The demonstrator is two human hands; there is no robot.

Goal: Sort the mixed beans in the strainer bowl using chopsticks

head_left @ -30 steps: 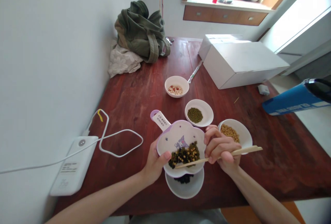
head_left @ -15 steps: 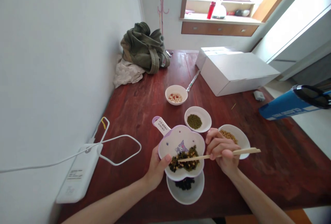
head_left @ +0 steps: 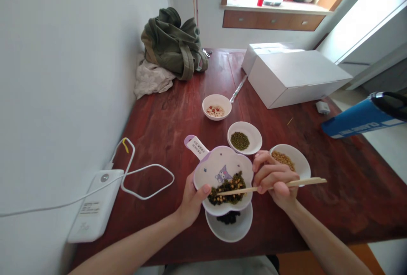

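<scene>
My left hand (head_left: pixel 190 201) grips the rim of a purple-and-white flower-shaped bowl (head_left: pixel 219 169) with a cartoon print, tilted toward me and holding mixed dark, green and yellow beans (head_left: pixel 227 188). My right hand (head_left: pixel 273 179) pinches wooden chopsticks (head_left: pixel 305 181), whose tips lie across the beans in that bowl. Right below it, a white bowl (head_left: pixel 230 230) with a few black beans rests on the red wooden table (head_left: pixel 178 122).
White bowls of green beans (head_left: pixel 244 137), yellow beans (head_left: pixel 291 162) and pale-and-red bits (head_left: pixel 216 106) stand beyond. A white power bank (head_left: pixel 95 207) with cable lies left, a green bag (head_left: pixel 173 44) at the back, white boxes (head_left: pixel 292 76) back right, a blue cylinder (head_left: pixel 362 120) right.
The chopstick tips have shifted slightly over the beans in the tilted bowl. Both hands keep their grip. The view itself has bobbed up and down.
</scene>
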